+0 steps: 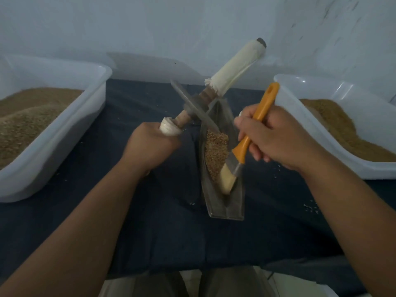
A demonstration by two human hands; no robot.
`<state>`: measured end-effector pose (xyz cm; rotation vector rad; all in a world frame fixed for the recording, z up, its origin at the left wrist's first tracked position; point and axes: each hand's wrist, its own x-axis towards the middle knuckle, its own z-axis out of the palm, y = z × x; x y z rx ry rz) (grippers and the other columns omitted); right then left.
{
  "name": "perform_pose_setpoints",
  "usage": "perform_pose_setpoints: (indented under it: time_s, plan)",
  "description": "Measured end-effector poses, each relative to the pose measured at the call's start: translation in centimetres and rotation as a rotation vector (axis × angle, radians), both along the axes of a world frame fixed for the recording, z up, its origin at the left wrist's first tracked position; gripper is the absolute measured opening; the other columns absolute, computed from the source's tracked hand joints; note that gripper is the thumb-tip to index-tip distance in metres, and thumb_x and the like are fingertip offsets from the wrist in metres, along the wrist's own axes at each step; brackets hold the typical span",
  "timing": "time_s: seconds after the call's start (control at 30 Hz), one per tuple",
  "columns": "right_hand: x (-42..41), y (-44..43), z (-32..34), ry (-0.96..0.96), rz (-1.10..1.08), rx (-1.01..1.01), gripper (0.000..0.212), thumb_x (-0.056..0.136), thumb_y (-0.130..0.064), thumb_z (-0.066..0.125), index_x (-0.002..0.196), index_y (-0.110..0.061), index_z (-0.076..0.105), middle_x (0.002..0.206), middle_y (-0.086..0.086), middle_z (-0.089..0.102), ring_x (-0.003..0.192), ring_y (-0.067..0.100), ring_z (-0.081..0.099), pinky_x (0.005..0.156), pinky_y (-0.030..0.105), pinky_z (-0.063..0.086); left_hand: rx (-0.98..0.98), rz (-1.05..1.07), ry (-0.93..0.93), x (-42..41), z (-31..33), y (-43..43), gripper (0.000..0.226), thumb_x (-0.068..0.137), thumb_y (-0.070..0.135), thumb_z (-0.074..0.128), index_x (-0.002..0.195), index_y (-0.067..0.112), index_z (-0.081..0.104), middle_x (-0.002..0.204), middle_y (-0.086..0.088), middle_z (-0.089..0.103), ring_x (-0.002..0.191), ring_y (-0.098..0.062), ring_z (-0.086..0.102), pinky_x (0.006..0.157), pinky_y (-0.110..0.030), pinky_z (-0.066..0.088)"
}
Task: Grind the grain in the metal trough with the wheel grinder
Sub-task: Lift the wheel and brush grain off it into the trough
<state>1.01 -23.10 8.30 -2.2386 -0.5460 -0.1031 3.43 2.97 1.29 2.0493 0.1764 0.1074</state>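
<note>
A narrow metal trough (234,202) lies lengthwise on the dark cloth, holding a small heap of brown grain (216,151) in its middle. The wheel grinder (194,110), a thin metal disc on a cloth-wrapped axle, is tilted, its disc edge over the trough's far half. My left hand (150,144) grips the near end of the axle; the far wrapped handle (234,67) points up to the right, free. My right hand (276,138) holds an orange-handled brush (246,144), whose pale bristles (227,181) touch the grain's near edge inside the trough.
A white plastic tub (70,125) of brown grain stands at the left, another white tub (304,133) with grain at the right. A dark blue cloth (162,221) covers the work surface, with a few spilled grains. A pale wall rises behind.
</note>
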Motion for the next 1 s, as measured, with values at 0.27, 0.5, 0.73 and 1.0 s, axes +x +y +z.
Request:
perform_pose_setpoints:
  time_s: [0.27, 0.5, 0.73, 1.0]
  plan:
    - [0.3, 0.4, 0.1, -0.089, -0.077, -0.026, 0.039, 0.107, -0.040, 0.054, 0.073, -0.023, 0.063, 0.052, 0.003, 0.064, 0.037, 0.012, 0.055, 0.046, 0.014, 0.044, 0.009, -0.004, -0.015, 0.1, -0.2, 0.2, 0.027, 0.064, 0.036, 0.070, 0.082, 0.017, 0.072, 0.064, -0.004, 0.065, 0.060, -0.017, 0.059, 0.060, -0.036, 0.045]
    - [0.1, 1.1, -1.0, -0.106, -0.046, -0.216, 0.040, 0.108, -0.038, 0.055, 0.071, -0.022, 0.060, 0.055, -0.003, 0.065, 0.045, 0.009, 0.061, 0.055, 0.011, 0.045, 0.044, -0.009, -0.024, 0.3, -0.4, 0.2, 0.015, 0.066, 0.033, 0.071, 0.076, 0.023, 0.065, 0.054, 0.007, 0.057, 0.055, -0.015, 0.055, 0.057, -0.035, 0.042]
    - [-0.3, 0.2, -0.4, -0.023, -0.014, -0.021, 0.037, 0.106, -0.040, 0.054, 0.073, -0.025, 0.064, 0.051, 0.004, 0.063, 0.037, 0.013, 0.054, 0.045, 0.015, 0.044, 0.053, -0.019, -0.028, 0.4, -0.5, 0.1, 0.020, 0.065, 0.038, 0.069, 0.079, 0.024, 0.067, 0.054, 0.006, 0.058, 0.053, -0.014, 0.055, 0.057, -0.033, 0.043]
    - [-1.3, -2.3, 0.9, -0.187, -0.168, 0.073, 0.034, 0.107, -0.043, 0.054, 0.081, -0.024, 0.067, 0.058, 0.002, 0.066, 0.042, 0.015, 0.059, 0.047, 0.014, 0.045, 0.060, -0.018, -0.026, 0.3, -0.5, 0.0, 0.021, 0.064, 0.037, 0.069, 0.076, 0.019, 0.068, 0.057, 0.002, 0.062, 0.057, -0.018, 0.059, 0.059, -0.035, 0.046]
